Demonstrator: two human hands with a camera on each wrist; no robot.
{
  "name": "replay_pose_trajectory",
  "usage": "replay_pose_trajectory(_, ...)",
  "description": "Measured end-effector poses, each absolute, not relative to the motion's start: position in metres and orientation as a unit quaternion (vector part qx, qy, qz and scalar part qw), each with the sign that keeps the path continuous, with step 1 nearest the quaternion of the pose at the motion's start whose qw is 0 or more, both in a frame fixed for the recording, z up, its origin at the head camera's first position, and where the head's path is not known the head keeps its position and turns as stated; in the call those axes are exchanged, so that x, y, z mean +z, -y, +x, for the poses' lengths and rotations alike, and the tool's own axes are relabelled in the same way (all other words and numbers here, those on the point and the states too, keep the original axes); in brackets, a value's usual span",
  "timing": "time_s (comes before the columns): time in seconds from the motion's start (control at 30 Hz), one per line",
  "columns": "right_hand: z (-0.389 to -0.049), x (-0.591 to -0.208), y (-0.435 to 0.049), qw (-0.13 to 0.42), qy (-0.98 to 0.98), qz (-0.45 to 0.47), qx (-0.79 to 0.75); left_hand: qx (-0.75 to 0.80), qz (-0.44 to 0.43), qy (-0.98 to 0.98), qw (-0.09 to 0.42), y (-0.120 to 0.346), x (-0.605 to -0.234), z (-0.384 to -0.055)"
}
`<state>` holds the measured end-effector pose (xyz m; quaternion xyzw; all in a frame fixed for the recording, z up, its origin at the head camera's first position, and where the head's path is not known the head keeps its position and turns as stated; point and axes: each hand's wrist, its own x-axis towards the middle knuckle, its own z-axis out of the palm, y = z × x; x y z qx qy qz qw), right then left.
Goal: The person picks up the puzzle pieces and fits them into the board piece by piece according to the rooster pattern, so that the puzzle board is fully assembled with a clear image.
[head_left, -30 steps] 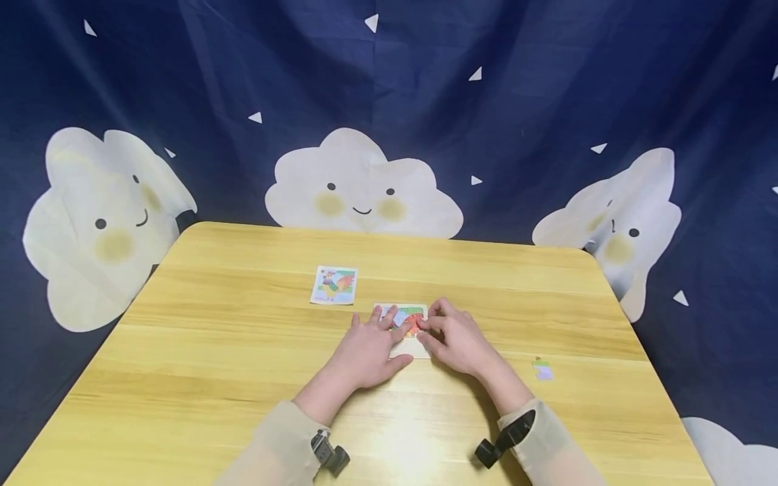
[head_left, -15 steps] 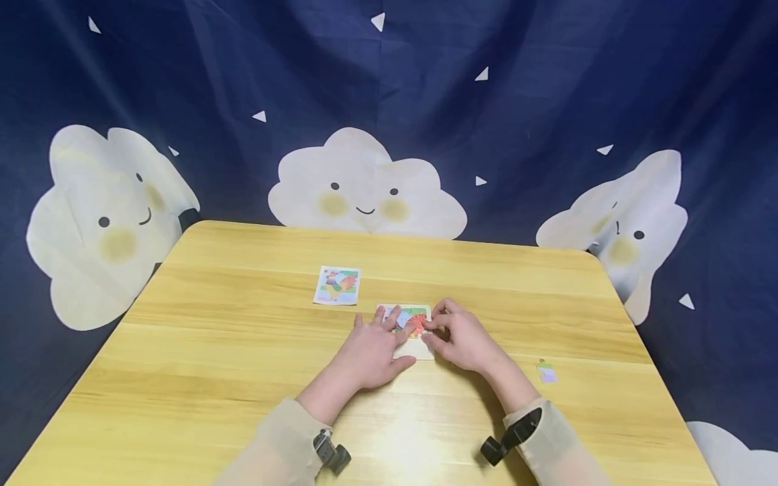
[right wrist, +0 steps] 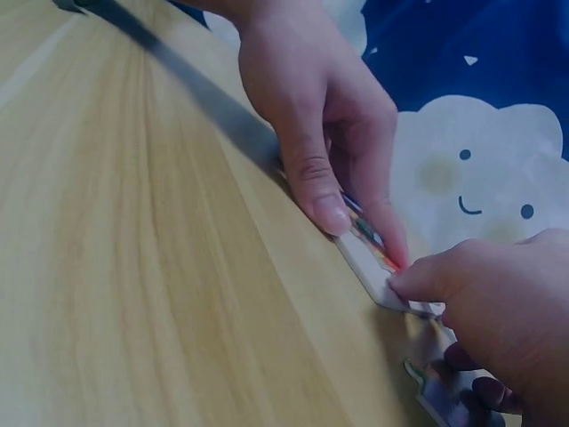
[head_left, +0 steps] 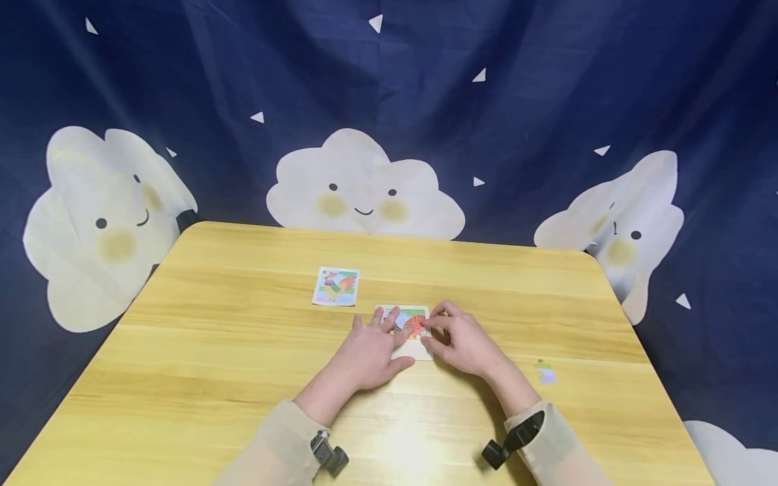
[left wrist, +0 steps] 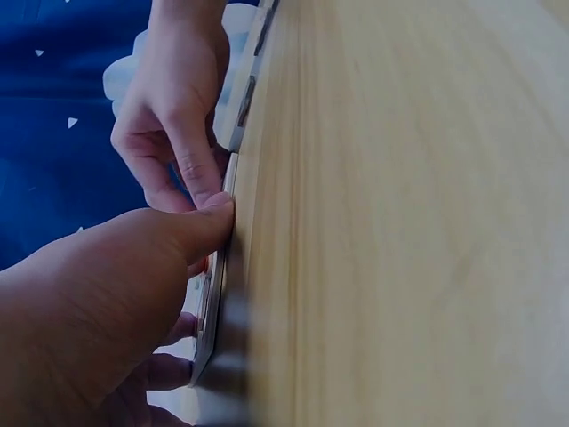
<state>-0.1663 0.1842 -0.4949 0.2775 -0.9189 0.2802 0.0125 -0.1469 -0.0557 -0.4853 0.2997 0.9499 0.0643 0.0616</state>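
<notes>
A small puzzle board [head_left: 415, 349] with a pale frame lies on the table, its picture partly filled with blue, green and red pieces. My left hand [head_left: 369, 354] lies across its left side, fingers spread, the thumb along the near edge. With curled fingers my right hand [head_left: 463, 343] pinches a red puzzle piece [head_left: 417, 327] at the board's right side, mostly hidden under the fingertips. In the right wrist view, the right thumb touches the board [right wrist: 366, 269] by its corner, near the left index fingertip. Loose puzzle pieces [head_left: 546, 373] lie right of my right hand.
A square picture card [head_left: 335, 286] showing a rooster lies beyond the board to the left. The wooden table [head_left: 213, 304] ends at a dark blue curtain [head_left: 425, 81] printed with clouds. Both wrists wear black straps with small cameras.
Both hands stay at the board with only slight finger movement at its right side. The whole view shifts a little; the card and loose pieces keep their places.
</notes>
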Motion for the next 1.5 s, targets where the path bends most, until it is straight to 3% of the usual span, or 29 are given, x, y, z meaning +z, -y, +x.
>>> replay_pose_trajectory(1.5,-0.1649,-0.495,-0.1763,0.066,0.934,0.307,0.172,0.075,0.292,-0.951,0.067,0.0615,-0.4836,-0.1472)
